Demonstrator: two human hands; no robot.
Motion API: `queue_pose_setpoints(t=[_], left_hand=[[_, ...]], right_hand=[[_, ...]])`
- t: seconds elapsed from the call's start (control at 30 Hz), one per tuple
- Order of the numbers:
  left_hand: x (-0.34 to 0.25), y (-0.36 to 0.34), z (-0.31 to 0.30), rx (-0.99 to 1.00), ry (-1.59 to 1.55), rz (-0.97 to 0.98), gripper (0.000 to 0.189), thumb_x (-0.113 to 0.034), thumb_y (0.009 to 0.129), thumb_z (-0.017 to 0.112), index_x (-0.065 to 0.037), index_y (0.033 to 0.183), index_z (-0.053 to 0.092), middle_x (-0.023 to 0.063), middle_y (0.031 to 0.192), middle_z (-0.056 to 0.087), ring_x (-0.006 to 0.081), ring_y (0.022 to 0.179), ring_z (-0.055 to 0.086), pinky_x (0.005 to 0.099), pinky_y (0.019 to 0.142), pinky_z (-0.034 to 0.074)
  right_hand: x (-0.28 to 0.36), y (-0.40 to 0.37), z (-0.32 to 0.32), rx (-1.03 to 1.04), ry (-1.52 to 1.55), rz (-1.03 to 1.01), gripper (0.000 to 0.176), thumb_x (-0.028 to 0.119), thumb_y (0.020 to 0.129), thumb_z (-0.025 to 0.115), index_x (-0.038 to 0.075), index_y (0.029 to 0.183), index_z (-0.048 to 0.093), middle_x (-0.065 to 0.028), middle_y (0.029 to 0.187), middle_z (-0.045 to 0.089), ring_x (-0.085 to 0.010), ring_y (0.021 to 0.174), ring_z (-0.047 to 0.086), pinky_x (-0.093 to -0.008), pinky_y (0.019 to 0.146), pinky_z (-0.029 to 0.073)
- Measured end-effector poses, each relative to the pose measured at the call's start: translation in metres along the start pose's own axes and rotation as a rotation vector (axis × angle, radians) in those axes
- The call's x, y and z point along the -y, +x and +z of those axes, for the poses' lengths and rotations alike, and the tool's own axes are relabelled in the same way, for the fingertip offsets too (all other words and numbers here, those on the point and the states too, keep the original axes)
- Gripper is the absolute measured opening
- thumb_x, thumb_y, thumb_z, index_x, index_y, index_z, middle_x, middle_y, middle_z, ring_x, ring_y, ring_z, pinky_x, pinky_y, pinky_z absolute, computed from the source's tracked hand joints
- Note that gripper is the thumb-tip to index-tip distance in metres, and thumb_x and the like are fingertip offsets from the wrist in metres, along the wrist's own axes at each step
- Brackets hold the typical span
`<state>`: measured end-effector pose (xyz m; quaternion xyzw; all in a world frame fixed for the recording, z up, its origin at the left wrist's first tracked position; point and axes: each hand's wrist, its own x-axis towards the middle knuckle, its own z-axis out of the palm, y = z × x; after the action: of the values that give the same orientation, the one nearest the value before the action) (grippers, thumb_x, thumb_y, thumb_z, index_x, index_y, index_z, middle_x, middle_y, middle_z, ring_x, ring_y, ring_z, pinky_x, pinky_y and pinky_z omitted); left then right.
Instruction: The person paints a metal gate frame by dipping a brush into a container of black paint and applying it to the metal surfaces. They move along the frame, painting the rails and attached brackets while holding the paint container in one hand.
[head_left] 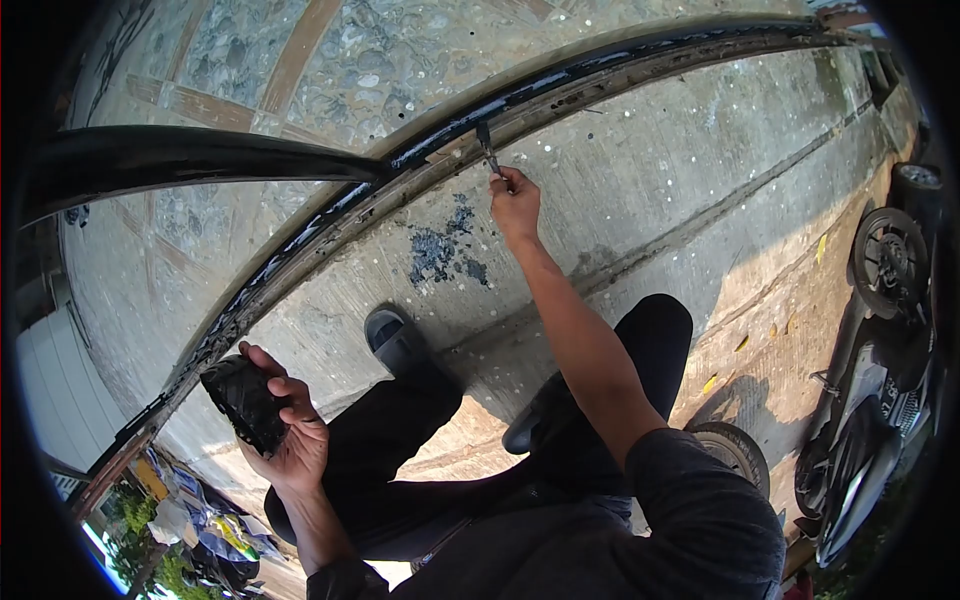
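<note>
My right hand (516, 208) pinches the handle of a small brush (487, 146), whose dark tip is beside the lower edge of a long black rail (540, 88). At the lower left my left hand (295, 430) has its fingers wrapped round a black-coated container (246, 400); what is inside it cannot be made out. Dark splatters (440, 250) mark the concrete below the rail. A thick black bar (200, 155) meets the rail from the left.
My sandalled foot (392, 335) rests on the concrete (620, 180). A motorcycle (865, 430) stands at the right, near another wheel (735, 455). Assorted rubbish (200, 515) lies at the lower left. Stone paving (370, 70) extends beyond the rail.
</note>
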<state>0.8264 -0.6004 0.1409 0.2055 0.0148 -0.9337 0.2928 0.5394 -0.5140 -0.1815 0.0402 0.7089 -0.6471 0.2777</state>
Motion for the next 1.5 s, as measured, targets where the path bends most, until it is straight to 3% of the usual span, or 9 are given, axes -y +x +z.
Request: queue_pose_setpoints(t=[0.1, 0.23, 0.37, 0.47, 0.57, 0.93, 1.07, 1.4, 1.5], left_hand=[[-0.003, 0.002, -0.001, -0.006, -0.006, 0.007, 0.047, -0.018, 0.100, 0.052, -0.014, 0.145, 0.042, 0.0037, 0.145, 0.050, 0.0282, 0.120, 0.055, 0.0421, 0.096, 0.052], [-0.006, 0.002, -0.005, -0.013, -0.011, 0.007, 0.046, -0.020, 0.100, 0.051, -0.014, 0.145, 0.043, 0.0032, 0.146, 0.049, 0.0286, 0.120, 0.055, 0.0430, 0.095, 0.052], [-0.009, 0.003, -0.005, -0.018, -0.005, 0.013, 0.045, -0.022, 0.101, 0.049, -0.013, 0.144, 0.043, 0.0025, 0.145, 0.050, 0.0289, 0.119, 0.055, 0.0435, 0.095, 0.052], [-0.008, 0.005, -0.006, -0.010, 0.001, 0.008, 0.045, -0.022, 0.101, 0.050, -0.012, 0.144, 0.043, 0.0024, 0.145, 0.050, 0.0290, 0.119, 0.055, 0.0433, 0.095, 0.052], [-0.010, 0.006, -0.005, -0.013, 0.001, 0.009, 0.044, -0.023, 0.101, 0.049, -0.012, 0.144, 0.043, 0.0024, 0.145, 0.050, 0.0288, 0.120, 0.055, 0.0427, 0.095, 0.052], [-0.008, 0.008, -0.007, -0.018, 0.028, 0.017, 0.045, -0.023, 0.101, 0.049, -0.012, 0.144, 0.042, 0.0035, 0.146, 0.050, 0.0283, 0.120, 0.055, 0.0420, 0.094, 0.052], [-0.007, 0.010, -0.006, -0.011, 0.017, 0.002, 0.044, -0.022, 0.101, 0.049, -0.012, 0.144, 0.042, 0.0041, 0.146, 0.050, 0.0282, 0.121, 0.055, 0.0421, 0.094, 0.052], [-0.003, 0.009, -0.007, -0.019, 0.045, -0.001, 0.044, -0.021, 0.101, 0.050, -0.011, 0.143, 0.044, 0.0035, 0.146, 0.050, 0.0283, 0.120, 0.055, 0.0416, 0.094, 0.052], [0.002, 0.008, -0.003, -0.014, 0.048, 0.008, 0.043, -0.021, 0.100, 0.051, -0.011, 0.142, 0.044, 0.0033, 0.145, 0.050, 0.0280, 0.119, 0.055, 0.0414, 0.093, 0.053]], right_hand=[[0.007, 0.008, -0.002, -0.314, 0.236, 0.004, 0.016, 0.011, 0.088, 0.065, -0.002, 0.097, 0.066, -0.0044, 0.068, 0.061, -0.0111, 0.059, 0.055, -0.0286, 0.055, 0.044], [0.010, 0.016, 0.009, -0.058, 0.128, 0.039, 0.013, 0.010, 0.088, 0.065, -0.001, 0.096, 0.065, -0.0036, 0.067, 0.060, -0.0105, 0.057, 0.054, -0.0287, 0.054, 0.043], [0.012, 0.012, 0.003, -0.323, 0.116, -0.018, 0.012, 0.008, 0.084, 0.068, 0.001, 0.093, 0.065, -0.0072, 0.068, 0.064, -0.0159, 0.057, 0.058, -0.0326, 0.057, 0.046], [0.021, 0.008, 0.007, -0.219, -0.144, -0.104, 0.014, 0.007, 0.083, 0.067, 0.002, 0.095, 0.063, -0.0081, 0.069, 0.064, -0.0194, 0.059, 0.060, -0.0349, 0.059, 0.047], [0.031, 0.003, 0.003, -0.372, -0.044, -0.030, 0.016, 0.006, 0.082, 0.067, 0.002, 0.096, 0.062, -0.0080, 0.069, 0.064, -0.0202, 0.061, 0.061, -0.0362, 0.062, 0.048], [0.040, 0.007, 0.013, -0.224, -0.025, -0.110, 0.017, 0.007, 0.084, 0.065, 0.002, 0.098, 0.060, -0.0087, 0.075, 0.063, -0.0201, 0.064, 0.060, -0.0345, 0.064, 0.047], [0.041, -0.004, 0.004, -0.345, 0.040, -0.131, 0.014, 0.005, 0.086, 0.065, 0.001, 0.099, 0.060, -0.0031, 0.073, 0.059, -0.0099, 0.060, 0.052, -0.0280, 0.056, 0.042], [0.034, 0.001, 0.001, -0.159, -0.124, -0.313, 0.016, 0.008, 0.087, 0.064, 0.002, 0.101, 0.062, -0.0054, 0.075, 0.061, -0.0129, 0.061, 0.055, -0.0304, 0.057, 0.044], [0.047, -0.010, -0.002, -0.177, -0.200, -0.237, 0.017, 0.006, 0.085, 0.063, 0.003, 0.102, 0.062, -0.0105, 0.072, 0.063, -0.0235, 0.064, 0.063, -0.0357, 0.061, 0.049]])
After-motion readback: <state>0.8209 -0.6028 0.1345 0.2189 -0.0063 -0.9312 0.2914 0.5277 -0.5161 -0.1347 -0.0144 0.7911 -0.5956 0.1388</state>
